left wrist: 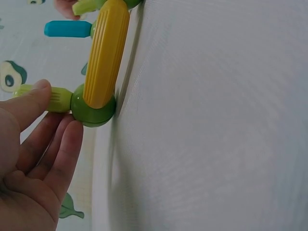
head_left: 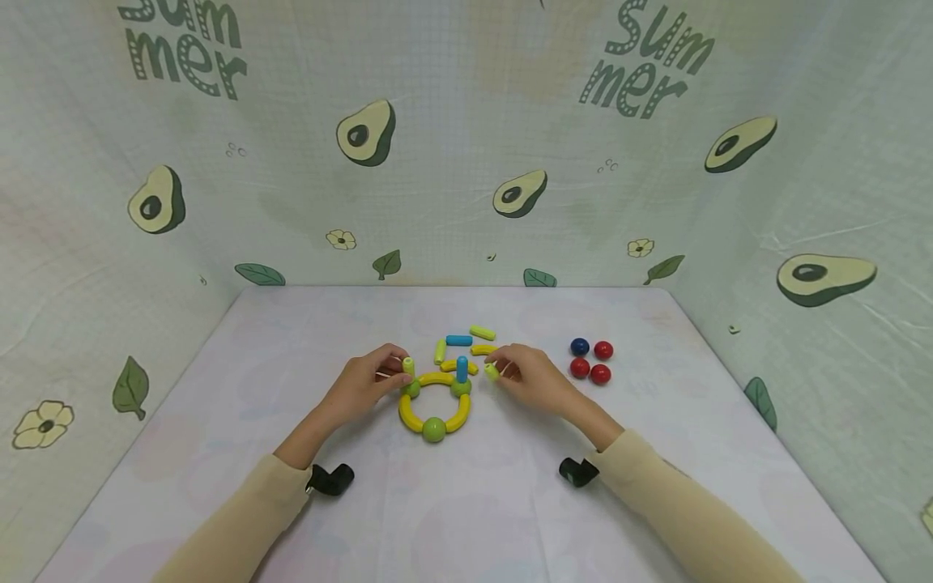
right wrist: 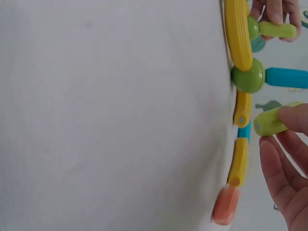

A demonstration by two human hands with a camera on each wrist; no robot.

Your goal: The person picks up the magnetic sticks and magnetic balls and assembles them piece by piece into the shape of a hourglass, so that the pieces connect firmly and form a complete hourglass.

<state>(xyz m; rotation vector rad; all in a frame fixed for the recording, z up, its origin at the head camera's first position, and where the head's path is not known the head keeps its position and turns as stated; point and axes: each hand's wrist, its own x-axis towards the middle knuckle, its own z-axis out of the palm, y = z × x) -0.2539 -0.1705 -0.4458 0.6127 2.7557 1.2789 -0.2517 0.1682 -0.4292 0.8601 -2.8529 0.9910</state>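
On the table lies a ring of curved yellow rods (head_left: 409, 414) joined by green balls (head_left: 433, 430). A lime green rod (left wrist: 60, 99) stands upright on the ring's left ball, and my left hand (head_left: 367, 380) pinches it between thumb and fingers. From the right ball rises a blue rod (head_left: 462, 368), which neither hand touches. My right hand (head_left: 538, 379) holds another lime green rod (right wrist: 270, 122) by one end, just right of the blue rod and apart from the ring. Its free end shows a small grey disc.
Behind the ring lie loose rods: a blue one (head_left: 459, 341), lime green ones (head_left: 483, 333) and curved yellow ones (head_left: 459, 368). Several balls, red (head_left: 601, 374) and dark blue (head_left: 579, 346), sit together at the right. A patterned cloth wall (head_left: 452, 219) stands behind the table.
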